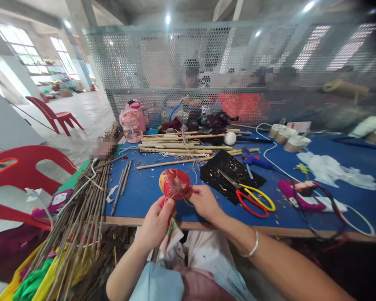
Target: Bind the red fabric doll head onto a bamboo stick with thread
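A rounded bundle wrapped in red and yellow patterned cloth (175,184) is held upright just above the table's front edge. My left hand (158,221) is closed around its gathered neck, with loose cloth hanging below the fist and part of a stick showing under it. At the bundle's right side, the fingers of my right hand (203,201) are pinched together; what they hold is too small to make out. A thin thread shows near these fingertips. Scissors with one red and one yellow handle (253,198) lie on a black cloth (217,173) to the right.
Pale sticks (181,146) lie across the blue table (138,196) beside a white ball (229,138). Right are a blue glue gun (257,162), a purple power strip (296,196) and cables. Brown sticks (87,205) are heaped left by a red chair (28,175). A perforated screen (163,62) stands behind.
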`<state>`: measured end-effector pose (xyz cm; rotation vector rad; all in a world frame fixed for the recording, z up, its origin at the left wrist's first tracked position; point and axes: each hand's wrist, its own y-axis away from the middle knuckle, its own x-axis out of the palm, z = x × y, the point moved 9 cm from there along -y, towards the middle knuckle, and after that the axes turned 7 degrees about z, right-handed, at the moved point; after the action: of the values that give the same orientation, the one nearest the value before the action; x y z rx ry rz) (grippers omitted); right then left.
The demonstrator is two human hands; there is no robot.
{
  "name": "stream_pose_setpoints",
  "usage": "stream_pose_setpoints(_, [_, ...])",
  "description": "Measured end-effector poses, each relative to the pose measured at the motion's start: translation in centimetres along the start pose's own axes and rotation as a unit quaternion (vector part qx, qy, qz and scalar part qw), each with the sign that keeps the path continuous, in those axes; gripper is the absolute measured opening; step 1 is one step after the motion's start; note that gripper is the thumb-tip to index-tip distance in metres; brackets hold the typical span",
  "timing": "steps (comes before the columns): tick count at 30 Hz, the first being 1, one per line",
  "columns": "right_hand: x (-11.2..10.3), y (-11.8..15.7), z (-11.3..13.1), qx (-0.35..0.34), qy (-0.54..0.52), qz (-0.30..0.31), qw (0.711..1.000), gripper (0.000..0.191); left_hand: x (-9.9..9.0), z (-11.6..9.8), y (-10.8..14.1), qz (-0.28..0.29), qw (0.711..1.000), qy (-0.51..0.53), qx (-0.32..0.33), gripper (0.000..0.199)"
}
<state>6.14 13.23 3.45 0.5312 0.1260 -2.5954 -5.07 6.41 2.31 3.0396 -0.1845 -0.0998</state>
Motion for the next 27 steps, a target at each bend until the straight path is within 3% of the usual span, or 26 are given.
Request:
stream_pose_setpoints(3, [-1.8, 2.7, 0.5, -0.036, 0.09, -0.151, 0.984, 0.036, 0.2, 0.6, -0.5, -0.02, 0.999, -0.03, -0.014, 0.034])
stream_pose_setpoints(5, [-1.7, 4.3, 2.4, -0.113, 0.173, -0.187, 0.961, 0.038, 0.5, 0.4, -0.6, -0.017, 0.998, -0.059, -0.011, 0.034])
stream_pose_setpoints(7, [-1.1, 5.6, 4.8, -0.196, 0.266, -0.176, 0.928, 0.039, 0.8, 0.1, -0.7, -0.007, 0.997, -0.081, 0.001, 0.033])
stream_pose_setpoints(9, [-0.2, 5.9, 7.2, -0.267, 0.348, -0.112, 0.892, 0.037, 1.1, -0.1, -0.6, 0.004, 0.995, -0.099, 0.014, 0.03])
stream_pose_setpoints(13, [1.1, 3.2, 10.3, -0.329, 0.384, 0.135, 0.852, 0.032, 3.9, -0.8, 0.7, 0.094, 0.988, -0.116, 0.03, 0.028])
stream_pose_setpoints(16, [1.7, -0.5, 9.1, -0.229, 0.291, 0.327, 0.87, 0.045, 6.9, -2.4, 2.8, 0.227, 0.967, -0.099, 0.054, 0.03])
stream_pose_setpoints(18, [2.0, -2.0, 6.9, -0.134, 0.205, 0.38, 0.892, 0.05, 7.0, -3.6, 3.8, 0.269, 0.958, -0.065, 0.079, 0.03])
stream_pose_setpoints(20, [2.1, -2.2, 4.7, -0.086, 0.15, 0.368, 0.914, 0.048, 3.8, -3.9, 3.3, 0.173, 0.981, -0.031, 0.079, 0.032])
stream_pose_setpoints(23, [1.6, -0.6, 2.3, -0.062, 0.144, 0.302, 0.94, 0.045, -1.9, -1.9, 2.1, -0.018, 0.999, -0.01, 0.033, 0.034])
stream_pose_setpoints(25, [-0.1, 0.4, 2.3, -0.069, 0.14, 0.188, 0.97, 0.046, -3.0, -0.3, 1.4, -0.045, 0.999, -0.012, -0.001, 0.035])
stream_pose_setpoints(27, [-2.2, 1.3, 3.5, -0.104, 0.103, 0.06, 0.987, 0.047, -2.4, 0.6, 0.9, -0.028, 0.999, -0.022, -0.012, 0.033])
